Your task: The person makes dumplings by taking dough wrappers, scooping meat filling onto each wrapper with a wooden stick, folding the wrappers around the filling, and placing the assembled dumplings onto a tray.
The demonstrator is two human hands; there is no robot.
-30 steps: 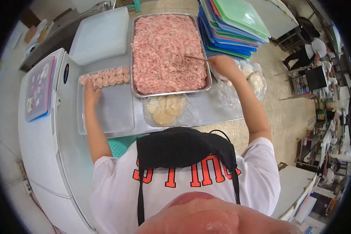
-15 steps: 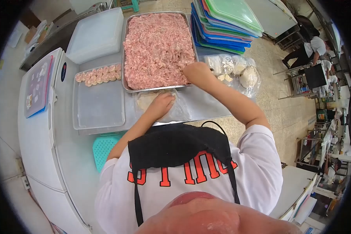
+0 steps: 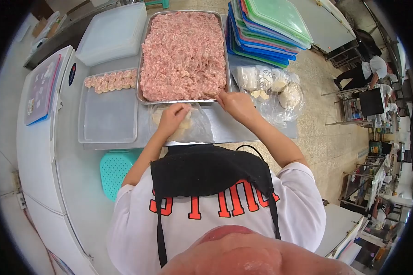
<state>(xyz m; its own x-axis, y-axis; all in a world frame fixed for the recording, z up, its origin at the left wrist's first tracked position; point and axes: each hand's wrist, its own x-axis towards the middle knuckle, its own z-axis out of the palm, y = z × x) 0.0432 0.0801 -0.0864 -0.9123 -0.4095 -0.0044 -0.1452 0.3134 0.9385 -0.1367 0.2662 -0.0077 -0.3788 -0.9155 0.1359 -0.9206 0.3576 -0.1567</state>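
Handily close, the metal tray (image 3: 197, 101) of minced meat (image 3: 183, 55) sits beyond the bagged wrappers (image 3: 186, 123). The left hand (image 3: 170, 120) bunches its fingertips there, hold unclear; the right hand (image 3: 239, 106) pinches a thin stick (image 3: 209, 95) low, seemingly for control.

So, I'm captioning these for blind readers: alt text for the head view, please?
The right hand holds a stick at the near right corner of a tray of minced meat; the left hand is at a bag of dough rounds. To the left, dumplings line the far end of a clear box.
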